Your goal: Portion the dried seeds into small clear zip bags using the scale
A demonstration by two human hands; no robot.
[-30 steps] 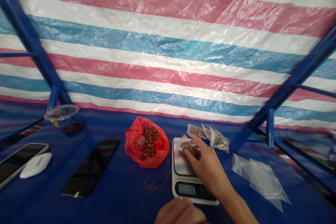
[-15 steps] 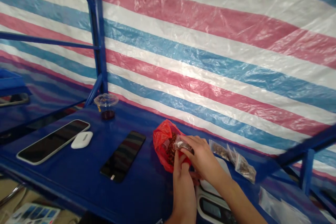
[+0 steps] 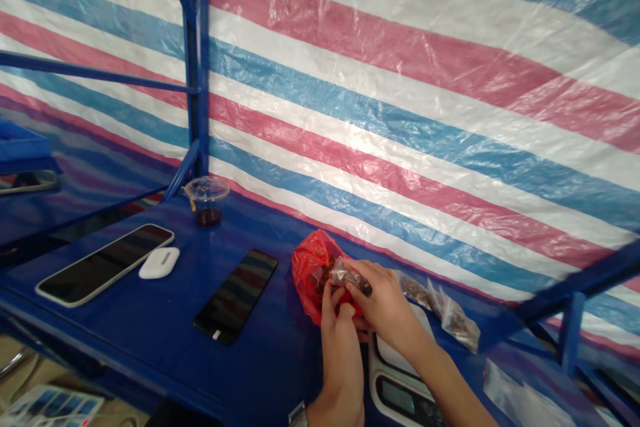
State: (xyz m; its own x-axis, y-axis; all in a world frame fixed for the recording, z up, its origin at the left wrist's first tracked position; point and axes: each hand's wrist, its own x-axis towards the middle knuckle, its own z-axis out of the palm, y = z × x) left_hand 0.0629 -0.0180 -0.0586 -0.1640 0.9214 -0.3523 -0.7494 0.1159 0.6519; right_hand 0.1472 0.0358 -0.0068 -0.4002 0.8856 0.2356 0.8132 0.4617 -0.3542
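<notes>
A red plastic bag [image 3: 306,268] stands open on the blue table, with small brown pieces inside. Over its mouth is a small clear plastic bag [image 3: 341,271] holding some dark brown bits. My right hand [image 3: 383,297] is closed on the clear bag from the right, thumb against its near side. From below, the fingers of my left hand [image 3: 341,327] press at the clear bag's lower edge, in front of the red bag; their tips are partly hidden. A white digital scale [image 3: 383,363] lies beneath my right forearm, partly covered.
Filled clear zip bags [image 3: 457,320] lie behind the scale, and flat zip bags [image 3: 520,395] to the right. Leftward are a black phone [image 3: 237,297], a white earbud case [image 3: 159,263], a pale-edged phone [image 3: 107,263] and a lidded cup [image 3: 207,203]. Striped sheeting hangs behind.
The view has shifted slightly. My hands remain together at the red bag, the clear bag still held, with the left fingers a little further left beneath it.
</notes>
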